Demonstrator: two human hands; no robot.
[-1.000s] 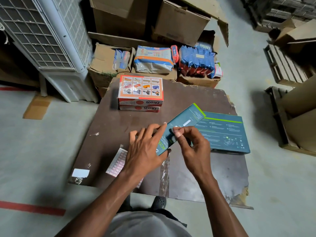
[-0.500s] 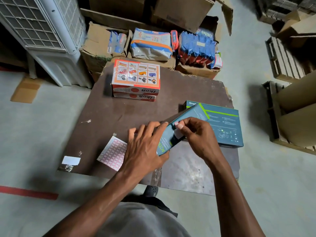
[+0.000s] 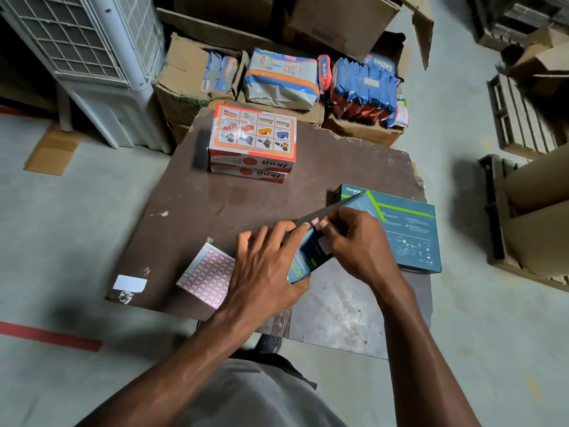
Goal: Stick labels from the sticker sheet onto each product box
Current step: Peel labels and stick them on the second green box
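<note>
Right-hand fingers pinch a small label at the teal box edge; left hand grips that tilted box above the worktop. Light, stiff carton, probably; the label looks flimsy, best held by a corner. Sticker sheet lies beside

Scuffed, matt dark-brown wooden board, its near-right corner worn pale and rough. On it, a matt teal cardboard box, shrink-wrapped glossy orange-and-white cartons, a smooth pink-gridded paper sticker sheet.
</note>
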